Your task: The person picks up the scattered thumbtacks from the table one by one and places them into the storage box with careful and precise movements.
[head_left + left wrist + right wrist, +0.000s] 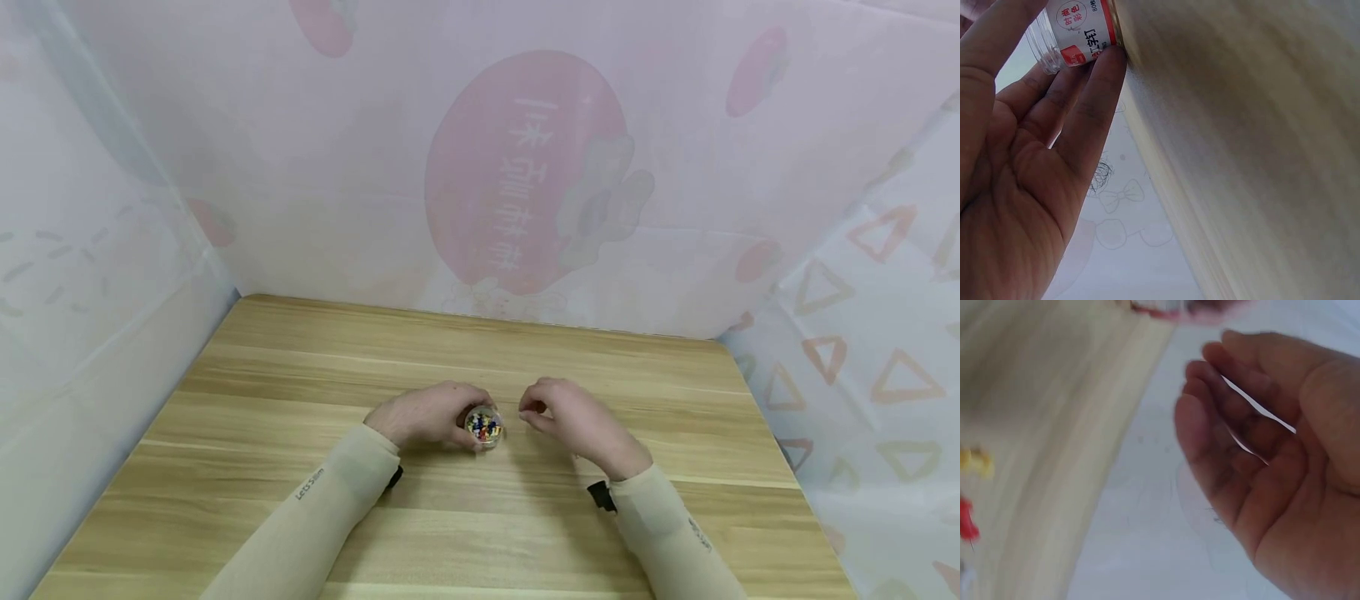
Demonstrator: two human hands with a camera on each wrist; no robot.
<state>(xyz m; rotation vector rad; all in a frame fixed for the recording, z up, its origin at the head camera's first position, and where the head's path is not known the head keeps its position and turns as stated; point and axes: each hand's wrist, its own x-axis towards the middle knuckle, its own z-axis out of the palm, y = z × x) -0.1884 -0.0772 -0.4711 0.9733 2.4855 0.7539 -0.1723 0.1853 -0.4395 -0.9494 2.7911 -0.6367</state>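
Note:
A small clear jar (pixel 484 427) full of colourful push pins stands on the wooden table. My left hand (pixel 435 414) grips it from the left, thumb and fingers curled about its side. In the left wrist view the jar (pixel 1082 28) shows a white and red label, and its threaded neck carries no lid. To the right of the jar, apart from it, is my right hand (pixel 573 421), its fingers loosely bent. Nothing shows between the right hand's fingertips (pixel 1191 419). A yellow push pin (pixel 975 462) and a red push pin (pixel 967 520) lie on the table, blurred.
The wooden table (pixel 450 533) runs back to a pale printed backdrop (pixel 360 192). Similar printed sheets stand along the left (pixel 82 317) and right (pixel 862 383) sides. Something pale, partly cut off, sits below the red pin in the right wrist view.

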